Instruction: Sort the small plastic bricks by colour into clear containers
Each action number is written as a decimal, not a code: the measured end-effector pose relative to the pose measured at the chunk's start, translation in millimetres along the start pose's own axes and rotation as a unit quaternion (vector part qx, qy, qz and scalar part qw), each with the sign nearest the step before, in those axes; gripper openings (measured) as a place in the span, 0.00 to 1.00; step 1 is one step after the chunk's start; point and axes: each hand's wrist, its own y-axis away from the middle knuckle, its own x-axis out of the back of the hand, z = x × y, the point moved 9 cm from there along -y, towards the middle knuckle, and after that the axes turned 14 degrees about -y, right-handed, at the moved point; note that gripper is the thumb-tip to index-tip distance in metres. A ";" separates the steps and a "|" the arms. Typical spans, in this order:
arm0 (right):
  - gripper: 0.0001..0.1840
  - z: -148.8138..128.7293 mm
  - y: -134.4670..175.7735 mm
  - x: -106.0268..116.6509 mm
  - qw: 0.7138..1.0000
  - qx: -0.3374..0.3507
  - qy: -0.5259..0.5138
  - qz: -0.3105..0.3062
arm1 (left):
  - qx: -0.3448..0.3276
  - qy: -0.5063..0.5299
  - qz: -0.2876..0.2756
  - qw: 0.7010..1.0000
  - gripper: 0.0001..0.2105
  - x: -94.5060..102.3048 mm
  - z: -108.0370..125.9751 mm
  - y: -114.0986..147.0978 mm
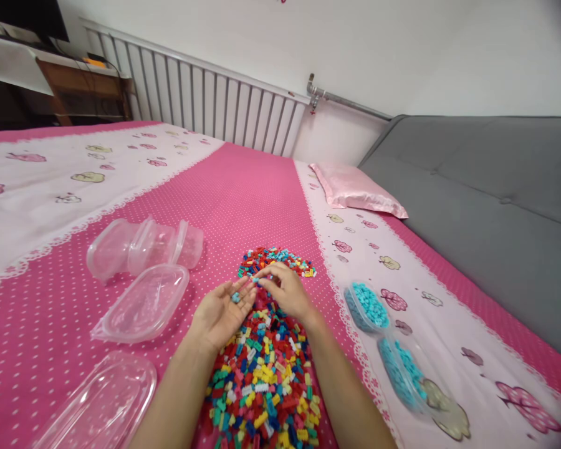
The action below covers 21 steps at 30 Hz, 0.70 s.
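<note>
My left hand [225,312] is palm up, slightly cupped, holding a few small light blue building bricks [235,297]. Over its fingertips, my right hand [285,288] is closed in a pinch on a light blue building brick [255,280]. Beneath both hands spreads a long pile of mixed-colour building bricks [262,380], in red, yellow, green, blue and white. Just beyond them lies a second mixed heap [280,254]. At the right, two clear plastic tubs hold turquoise bricks: a farther tub [359,317] and a nearer tub [395,376].
Nested clear containers [156,249] lie on their side at the left. Nearer are a clear tray-like piece [144,305] and another clear plastic piece [107,405]. Everything rests on a pink dotted bedspread [243,187]. A pink pillow [355,187] lies by the grey headboard [486,206].
</note>
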 end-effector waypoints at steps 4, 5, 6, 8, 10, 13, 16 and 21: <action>0.12 -12.1 2.2 -9.9 1.000 0.020 0.001 -0.023 | 0.004 -0.003 -0.017 1.000 0.10 -1.2 -2.0 -2.1; 0.13 -7.5 1.4 -5.0 1.000 0.023 0.008 -0.004 | -0.002 -0.005 -0.005 1.000 0.10 1.7 -0.6 -2.4; 0.15 0.5 0.5 1.4 0.999 0.019 0.020 0.020 | -0.008 -0.008 0.009 1.000 0.10 4.8 1.1 -2.5; 0.18 23.9 -1.1 13.1 0.996 -0.008 0.060 0.061 | -0.021 -0.010 0.027 0.999 0.09 9.0 4.9 -1.9; 0.21 49.1 -1.9 16.3 0.991 -0.046 0.107 0.063 | -0.028 -0.006 0.036 0.999 0.10 10.6 7.4 -0.7; 0.24 71.3 -1.6 12.1 0.985 -0.069 0.151 0.042 | -0.028 0.005 0.047 0.998 0.10 11.3 8.2 1.1; 0.26 77.0 -0.1 10.0 0.982 -0.072 0.168 0.040 | -0.024 0.010 0.051 0.998 0.10 10.7 7.5 1.7; 0.21 76.5 1.2 16.4 0.979 -0.070 0.179 0.069 | -0.027 0.012 0.053 0.998 0.11 11.6 8.0 0.8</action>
